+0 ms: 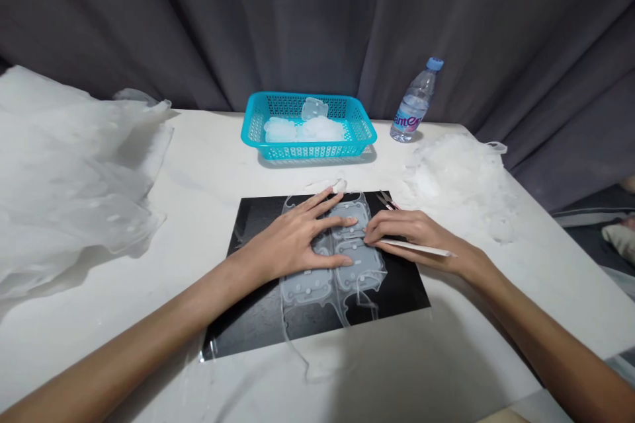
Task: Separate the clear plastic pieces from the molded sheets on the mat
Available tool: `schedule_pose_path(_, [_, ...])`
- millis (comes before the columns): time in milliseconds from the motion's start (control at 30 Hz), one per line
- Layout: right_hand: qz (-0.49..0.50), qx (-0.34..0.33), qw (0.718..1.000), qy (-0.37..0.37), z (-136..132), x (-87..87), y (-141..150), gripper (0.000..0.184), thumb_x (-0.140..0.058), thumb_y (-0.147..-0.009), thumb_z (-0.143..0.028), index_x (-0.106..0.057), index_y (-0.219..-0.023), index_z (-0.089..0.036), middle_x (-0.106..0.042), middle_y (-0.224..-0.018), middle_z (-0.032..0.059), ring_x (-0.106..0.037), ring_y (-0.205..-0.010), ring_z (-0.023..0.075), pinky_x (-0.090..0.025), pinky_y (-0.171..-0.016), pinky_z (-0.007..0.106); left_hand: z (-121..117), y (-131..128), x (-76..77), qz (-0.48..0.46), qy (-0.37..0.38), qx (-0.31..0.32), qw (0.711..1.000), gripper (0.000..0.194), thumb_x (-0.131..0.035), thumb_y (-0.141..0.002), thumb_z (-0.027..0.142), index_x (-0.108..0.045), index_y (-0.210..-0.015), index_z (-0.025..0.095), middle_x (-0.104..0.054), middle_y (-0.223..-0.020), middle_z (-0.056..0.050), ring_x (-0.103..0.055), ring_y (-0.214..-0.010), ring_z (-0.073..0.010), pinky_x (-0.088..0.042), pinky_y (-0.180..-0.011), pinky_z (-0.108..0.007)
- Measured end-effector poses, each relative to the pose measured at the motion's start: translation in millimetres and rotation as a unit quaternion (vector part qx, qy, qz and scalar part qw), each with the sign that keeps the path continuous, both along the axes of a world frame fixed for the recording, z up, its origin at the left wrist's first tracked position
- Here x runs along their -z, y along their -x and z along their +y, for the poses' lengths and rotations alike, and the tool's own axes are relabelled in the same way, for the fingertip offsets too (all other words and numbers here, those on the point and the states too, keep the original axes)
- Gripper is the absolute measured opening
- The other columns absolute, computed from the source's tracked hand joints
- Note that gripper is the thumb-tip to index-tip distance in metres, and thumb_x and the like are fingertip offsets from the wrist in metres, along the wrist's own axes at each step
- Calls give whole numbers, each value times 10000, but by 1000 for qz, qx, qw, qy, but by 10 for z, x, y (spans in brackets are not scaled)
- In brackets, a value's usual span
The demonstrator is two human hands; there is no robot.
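Observation:
A clear moulded plastic sheet (308, 284) with several rounded panels and small raised dots lies on a black mat (255, 320). My left hand (292, 238) rests flat on it, fingers spread and pressing the panels. In a pinch grip, my right hand (409, 231) holds a slim white pen-like tool (417, 248), its tip end at the gap between two right-hand panels; the tip itself is hidden by my fingers. Thin cut strips of clear plastic (367, 301) curl off the sheet's lower edge. Just beyond my right hand lies a small pair of scissors (387, 199), partly covered.
A turquoise basket (317, 151) holding several clear plastic pieces stands at the back. To its right is a water bottle (411, 106). Clear plastic scraps (461, 178) heap on the right; a large translucent bag (74, 178) fills the left of the white table (208, 165).

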State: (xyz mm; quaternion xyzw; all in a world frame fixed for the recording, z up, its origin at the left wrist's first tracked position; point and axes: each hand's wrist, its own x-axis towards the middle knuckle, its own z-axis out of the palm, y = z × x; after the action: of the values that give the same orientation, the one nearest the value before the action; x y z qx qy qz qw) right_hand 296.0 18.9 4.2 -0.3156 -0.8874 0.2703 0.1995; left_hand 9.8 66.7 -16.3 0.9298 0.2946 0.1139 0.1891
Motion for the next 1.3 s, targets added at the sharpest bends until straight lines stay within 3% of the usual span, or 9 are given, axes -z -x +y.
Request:
schedule_pose_path(433, [2, 1, 998, -57, 3, 66, 31, 195, -513, -1088, -246, -696, -1137, -201, -724, -1135, 91, -703, -1028, 195, -554, -899, 334, -4, -10, -19, 18, 0, -6, 1000, 745, -573, -880, 814, -599, -1471, 362, -253, -1743, -26, -250, -1609, -352, -355, -1252, -589])
schedule_pose_path(700, [-59, 41, 975, -210, -16, 194, 206, 208, -499, -1100, -265, -695, -1139, -205, -759, -1137, 87, -724, -1029, 201, -558, -810, 316, -6, -4, 9, 16, 4, -14, 1000, 756, -558, -882, 824, -564, -1492, 377, -221, -1755, -10, -259, -1608, -342, -312, -1283, -559])
schedule_pose_path(867, [-113, 50, 961, -247, 22, 287, 226, 243, -511, -1096, -300, -657, -1266, -205, -746, -1197, 104, -707, -1062, 226, -568, -876, 376, -13, -3, 51, 20, 17, -32, 999, 833, -539, -898, 821, -442, -1578, 350, -211, -1760, -42, -278, -1603, -325, -279, -1301, -540])
schedule_pose_path(1000, [-125, 27, 961, -245, 51, 268, 244, 261, -507, -1095, -275, -646, -1298, -190, -730, -1210, 116, -686, -1061, 237, -569, -889, 394, -32, -11, 72, 14, 25, -49, 998, 781, -465, -981, 755, -374, -1618, 312, -242, -1752, -56, -283, -1603, -308, -265, -1308, -524])
schedule_pose_path(1133, [-111, -14, 966, -232, 98, 162, 273, 242, -475, -1098, -246, -666, -1207, -145, -732, -1161, 136, -693, -1031, 247, -571, -838, 380, -30, -16, 81, 17, 43, -75, 996, 944, -484, -939, 803, -244, -1673, 260, -246, -1744, -109, -264, -1606, -337, -286, -1293, -542])
schedule_pose_path(1233, [-47, 9, 988, -144, 232, 106, 258, 220, -470, -1098, -245, -671, -1116, -156, -722, -1110, 109, -691, -1014, 224, -552, -869, 359, -17, -12, 88, 33, 58, -85, 994, 1028, -483, -912, 838, -156, -1694, 256, -156, -1759, -127, -178, -1623, -366, -277, -1285, -572])
schedule_pose_path(1300, [26, 76, 994, -72, 371, 100, 230, 201, -498, -1088, -252, -676, -1043, -170, -711, -1033, 71, -685, -960, 190, -531, -873, 322, -12, -6, 94, 39, 59, -88, 994, 1063, -473, -909, 846, -86, -1701, 254, -86, -1767, -122, -112, -1631, -371, -247, -1290, -586])
